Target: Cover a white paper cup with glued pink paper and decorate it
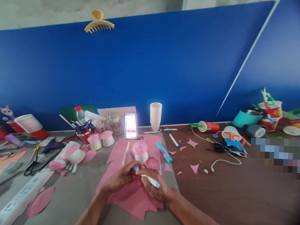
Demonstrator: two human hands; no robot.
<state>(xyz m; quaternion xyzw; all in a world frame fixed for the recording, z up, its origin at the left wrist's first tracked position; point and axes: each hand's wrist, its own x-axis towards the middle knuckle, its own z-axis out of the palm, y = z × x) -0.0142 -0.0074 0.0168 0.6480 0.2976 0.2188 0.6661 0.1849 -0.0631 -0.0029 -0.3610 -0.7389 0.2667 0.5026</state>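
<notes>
Along the right edge of the grey table [74, 192] lie pink sheets [131, 204]. Over them the left hand [123, 174] and right hand [160, 190] meet short of a pink-topped cup [140, 150], clamped on a white marker [150, 181]. Capping or uncapping seems in hand, calling next for steady alignment.

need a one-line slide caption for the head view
Right hand holding a white marker, left hand close by, over pink paper near a pink-topped white cup.

A yellow hair clip [99, 24] sits atop a blue partition [166, 70]; a red-capped bottle [79, 115] stands left of a jar [114, 125], a power strip [22, 198] lies lower left, a white cable [223, 161] at right
</notes>
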